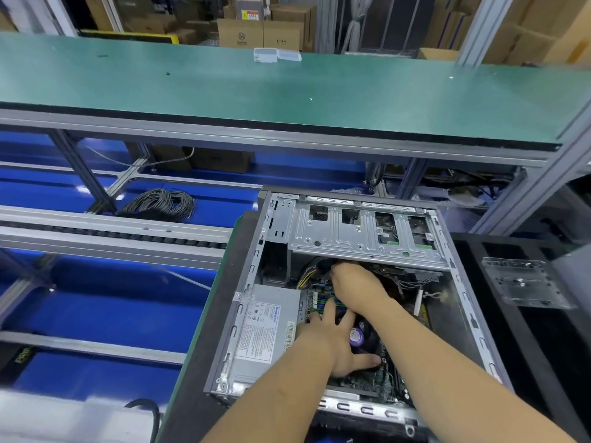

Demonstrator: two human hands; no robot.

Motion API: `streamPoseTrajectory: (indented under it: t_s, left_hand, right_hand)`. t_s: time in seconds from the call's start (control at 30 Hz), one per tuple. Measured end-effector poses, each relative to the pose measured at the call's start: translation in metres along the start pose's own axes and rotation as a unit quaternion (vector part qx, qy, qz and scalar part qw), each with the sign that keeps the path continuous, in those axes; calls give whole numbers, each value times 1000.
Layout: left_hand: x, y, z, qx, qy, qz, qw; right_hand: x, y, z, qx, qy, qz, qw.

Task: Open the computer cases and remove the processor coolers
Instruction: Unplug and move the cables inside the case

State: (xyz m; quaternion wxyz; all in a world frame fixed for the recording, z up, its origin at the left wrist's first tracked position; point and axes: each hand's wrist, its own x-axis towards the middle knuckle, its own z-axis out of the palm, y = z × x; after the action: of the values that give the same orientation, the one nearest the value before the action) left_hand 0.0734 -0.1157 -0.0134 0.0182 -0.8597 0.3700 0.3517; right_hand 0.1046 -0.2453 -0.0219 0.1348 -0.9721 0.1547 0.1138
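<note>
Case [454,282]: laid on its side on a dark mat [224,314], side panel already off, interior exposed. Its long axis is run from the near edge away toward the drive cage [361,231] at the far end, tilted slightly to the right in the view. The power supply [265,334] is seated along the left wall.

Cooler [364,338]: mounted on the board [367,382] at mid-case, fan face up, purple hub label visible; mostly hidden by the hands.

Left hand [332,343]: spread flat over the cooler, fingers straight, thumb pressed near a corner fastener; nothing is gripped.

Right hand [355,282]: reached deeper, under the drive cage, fingers curled among the cables [307,276]; whether anything is pinched cannot be told.

Risks, as judged: if the cooler is lifted with its fan lead still plugged or a fastener still engaged, the header or board could be strained. Cables could be snagged on the cage edge. A skewed lift could drag the processor from its socket.
</note>
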Motion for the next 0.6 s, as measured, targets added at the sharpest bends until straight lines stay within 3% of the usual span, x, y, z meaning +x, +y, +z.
streamPoseTrajectory:
  t_s: [0.23,0.47,0.6]
  left_hand:
    - [-6,2,-5,8,-10,0,1000]
    - [-5,2,-5,0,-7,-1,1000]
    - [-6,3,-6,1,-10,-5,1000]
  right_hand:
    - [-6,-14,6,-42,65,64,995]
    - [4,-9,14,114,-26,50,992]
    - [10,-14,15,126,-39,51,990]
